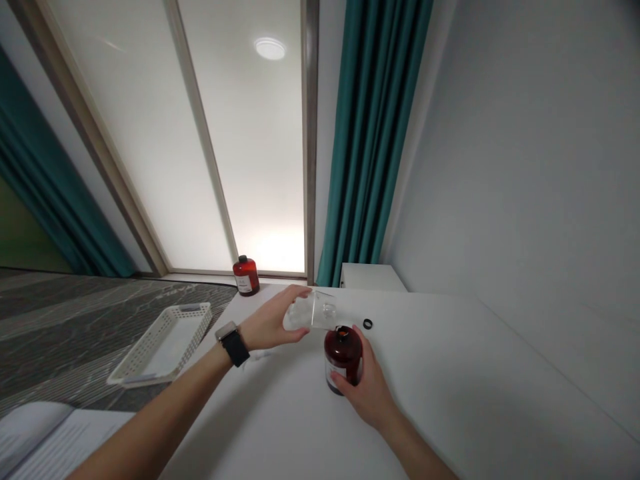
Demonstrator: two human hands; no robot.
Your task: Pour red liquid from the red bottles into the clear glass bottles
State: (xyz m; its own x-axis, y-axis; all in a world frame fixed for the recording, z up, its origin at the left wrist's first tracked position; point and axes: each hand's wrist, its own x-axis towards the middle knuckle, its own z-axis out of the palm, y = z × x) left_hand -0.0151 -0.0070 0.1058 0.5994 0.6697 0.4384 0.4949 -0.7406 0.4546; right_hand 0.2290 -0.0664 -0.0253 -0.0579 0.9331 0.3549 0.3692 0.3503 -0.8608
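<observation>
My left hand point(280, 320), with a watch on its wrist, grips a clear glass or plastic vessel point(317, 311). The vessel lies tipped on its side in the air, its right end just above the mouth of a dark red-brown bottle point(342, 347). Around the right side of that bottle my right hand point(367, 387) is wrapped, thumb across the front near a white label. The bottle stands upright on the white table point(280, 427) with its neck uncapped. A small black ring-like cap point(367, 324) lies behind it to the right. I cannot make out any liquid flowing.
A second red bottle point(245, 276) with a black cap stands at the table's far left corner. Left of it is a white perforated basket point(165, 347). An open book point(75, 440) lies at lower left. Behind the table are a white cabinet point(373, 277) and a teal curtain point(375, 133).
</observation>
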